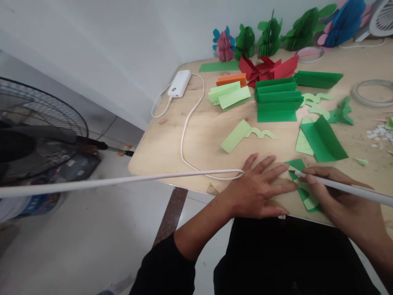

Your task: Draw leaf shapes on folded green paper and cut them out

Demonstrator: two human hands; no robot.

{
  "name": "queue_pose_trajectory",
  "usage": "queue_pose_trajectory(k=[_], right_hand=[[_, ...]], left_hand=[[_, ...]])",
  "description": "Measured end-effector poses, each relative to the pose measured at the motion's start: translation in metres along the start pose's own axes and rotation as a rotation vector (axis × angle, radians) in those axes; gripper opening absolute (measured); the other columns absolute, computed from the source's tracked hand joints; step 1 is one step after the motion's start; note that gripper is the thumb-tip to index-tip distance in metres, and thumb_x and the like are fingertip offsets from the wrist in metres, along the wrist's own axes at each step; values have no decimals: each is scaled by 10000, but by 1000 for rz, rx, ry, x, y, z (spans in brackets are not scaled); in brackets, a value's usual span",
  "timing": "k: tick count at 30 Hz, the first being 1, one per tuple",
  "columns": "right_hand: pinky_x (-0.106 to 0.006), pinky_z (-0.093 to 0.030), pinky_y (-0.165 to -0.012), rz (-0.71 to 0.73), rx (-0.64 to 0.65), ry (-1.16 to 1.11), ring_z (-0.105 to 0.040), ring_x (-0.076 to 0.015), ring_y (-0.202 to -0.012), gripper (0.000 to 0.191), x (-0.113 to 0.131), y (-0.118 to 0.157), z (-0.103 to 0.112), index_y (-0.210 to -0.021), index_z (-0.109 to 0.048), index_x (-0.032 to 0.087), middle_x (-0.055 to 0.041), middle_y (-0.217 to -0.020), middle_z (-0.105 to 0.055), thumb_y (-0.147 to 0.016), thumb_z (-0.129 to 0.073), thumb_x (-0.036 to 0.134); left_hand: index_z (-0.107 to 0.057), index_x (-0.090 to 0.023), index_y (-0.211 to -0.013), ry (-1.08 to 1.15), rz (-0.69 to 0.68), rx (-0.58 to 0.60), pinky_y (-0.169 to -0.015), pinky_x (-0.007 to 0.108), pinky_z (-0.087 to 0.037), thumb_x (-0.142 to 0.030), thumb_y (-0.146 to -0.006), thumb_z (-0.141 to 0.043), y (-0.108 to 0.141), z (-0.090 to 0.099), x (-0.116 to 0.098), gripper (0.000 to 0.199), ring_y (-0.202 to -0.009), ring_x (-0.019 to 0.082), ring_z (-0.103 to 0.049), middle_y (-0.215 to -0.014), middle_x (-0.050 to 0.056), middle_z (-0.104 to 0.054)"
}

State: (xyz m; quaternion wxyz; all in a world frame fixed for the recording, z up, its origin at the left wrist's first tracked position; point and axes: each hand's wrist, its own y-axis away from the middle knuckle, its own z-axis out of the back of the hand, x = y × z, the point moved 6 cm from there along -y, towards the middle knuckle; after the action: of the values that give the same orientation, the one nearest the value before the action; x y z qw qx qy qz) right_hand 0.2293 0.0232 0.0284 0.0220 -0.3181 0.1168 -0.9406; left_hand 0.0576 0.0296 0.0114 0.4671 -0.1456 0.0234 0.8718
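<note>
My left hand [260,188] lies flat with its fingers spread, the fingertips resting at the left edge of a dark green paper piece [297,164]. On that piece lies a light green curved paper shape [310,198]. My right hand [340,200] grips a white pen [353,187], its dark tip touching the paper near my left fingertips. Behind the hands are a light green paper strip [235,137] with a wavy cutout [260,132] and a folded dark green sheet [326,139]. My right palm and fingers partly hide the paper under them.
A white power bank [179,83] and its cable [185,135] lie on the wooden table [166,135]. Folded green papers [278,110], red papers [276,67] and tape rolls [373,98] sit farther back. Paper figures [270,39] line the wall. A floor fan [37,127] stands left.
</note>
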Motion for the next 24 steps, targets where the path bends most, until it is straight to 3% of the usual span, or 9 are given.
queue_pose_trajectory(k=[24], right_hand=[[-294, -546, -592, 63, -63, 33, -719, -193, -675, 300, 7, 8, 12, -834, -690, 291, 9, -771, -768, -866, -539, 548]], left_hand=[[-528, -360, -1425, -37, -18, -26, -1184, 618, -179, -698, -893, -490, 0, -5, 1, 631, -1489, 355, -263, -1593, 55, -388]])
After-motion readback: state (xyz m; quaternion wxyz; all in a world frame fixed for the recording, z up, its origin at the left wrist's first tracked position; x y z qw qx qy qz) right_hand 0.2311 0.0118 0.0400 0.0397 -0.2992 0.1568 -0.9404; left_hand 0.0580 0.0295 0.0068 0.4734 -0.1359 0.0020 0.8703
